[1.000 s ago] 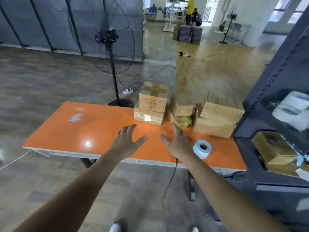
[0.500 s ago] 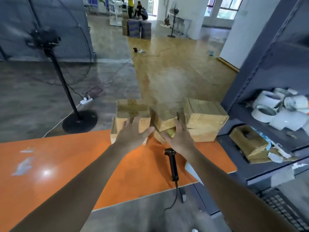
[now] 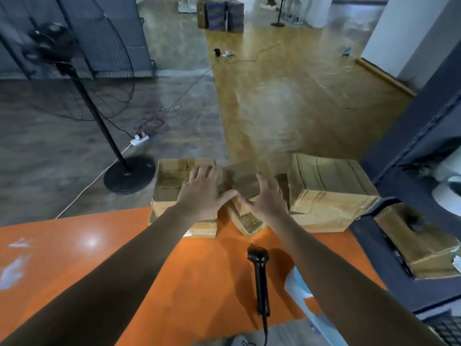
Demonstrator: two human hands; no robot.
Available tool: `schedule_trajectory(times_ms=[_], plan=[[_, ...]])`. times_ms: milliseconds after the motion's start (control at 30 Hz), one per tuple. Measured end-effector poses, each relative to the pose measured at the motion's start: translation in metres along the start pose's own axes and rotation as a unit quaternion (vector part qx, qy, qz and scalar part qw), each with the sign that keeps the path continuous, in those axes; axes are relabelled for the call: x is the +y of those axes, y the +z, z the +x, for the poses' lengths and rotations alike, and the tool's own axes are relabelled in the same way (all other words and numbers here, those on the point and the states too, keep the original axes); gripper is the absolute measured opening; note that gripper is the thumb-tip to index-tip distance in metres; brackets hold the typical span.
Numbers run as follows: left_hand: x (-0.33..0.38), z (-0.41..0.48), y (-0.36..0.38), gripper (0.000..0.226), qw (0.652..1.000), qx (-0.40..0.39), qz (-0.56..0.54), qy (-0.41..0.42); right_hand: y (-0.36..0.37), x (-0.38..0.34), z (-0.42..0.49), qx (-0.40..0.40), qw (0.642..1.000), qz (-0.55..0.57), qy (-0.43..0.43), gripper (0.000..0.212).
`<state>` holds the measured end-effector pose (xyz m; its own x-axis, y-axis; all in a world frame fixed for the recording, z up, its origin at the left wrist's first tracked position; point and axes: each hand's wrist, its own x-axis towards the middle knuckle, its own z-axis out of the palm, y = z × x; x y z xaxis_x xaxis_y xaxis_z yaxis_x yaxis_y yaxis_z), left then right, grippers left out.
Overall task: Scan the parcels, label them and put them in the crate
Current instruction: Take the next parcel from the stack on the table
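A small brown cardboard parcel (image 3: 240, 178) is clasped between the two hands at the far edge of the orange worktop (image 3: 99, 258). The left hand (image 3: 203, 194) is laid against the parcel's left side, with its fingers curved over the top edge and its thumb set on the near face. The right hand (image 3: 268, 199) is placed on the right side, with its fingers bent round the corner and its thumb pointed inward on the near face. The two thumbs are nearly met. The parcel is carried on a tilted cardboard parcel (image 3: 249, 222) beneath it.

Six cardboard parcels are counted on the worktop, in three stacks of two, though the lower edges are left unsure by blur. To the left, a taped square box (image 3: 172, 181) is set on a flat box (image 3: 203, 229), under and behind the left hand. In the middle is the held pair. To the right, a large wrinkled box (image 3: 326, 183) is set on a second large box (image 3: 321, 221).

One black handheld scanner (image 3: 259, 275) is laid on the worktop between the forearms, its cable hung over the near edge. One blue-and-white label roll (image 3: 298, 288) is partly hidden under the right forearm. One further cardboard box (image 3: 421, 248) is seen on the dark blue metal shelf (image 3: 411, 156) at the right. One black pedestal fan (image 3: 129, 176) is stood on the floor to the left.
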<state>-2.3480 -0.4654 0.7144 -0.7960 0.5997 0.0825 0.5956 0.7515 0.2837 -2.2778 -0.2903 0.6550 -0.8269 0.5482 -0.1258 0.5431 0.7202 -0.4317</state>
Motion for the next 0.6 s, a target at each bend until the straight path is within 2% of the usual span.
schedule_trajectory(times_ms=[200, 367, 600], plan=[[-0.016, 0.013, 0.013, 0.072, 1.0, -0.009, 0.026, 0.01, 0.019, 0.004, 0.029, -0.028, 0.998, -0.055, 0.022, 0.092], [-0.028, 0.015, 0.017, 0.077, 1.0, -0.012, 0.008, 0.024, 0.018, -0.008, 0.028, -0.006, 0.998, -0.051, 0.043, 0.084], [-0.043, 0.007, 0.002, 0.075, 0.998, -0.031, -0.025, 0.045, -0.013, -0.031, -0.008, 0.066, 0.997, -0.024, 0.033, 0.079]])
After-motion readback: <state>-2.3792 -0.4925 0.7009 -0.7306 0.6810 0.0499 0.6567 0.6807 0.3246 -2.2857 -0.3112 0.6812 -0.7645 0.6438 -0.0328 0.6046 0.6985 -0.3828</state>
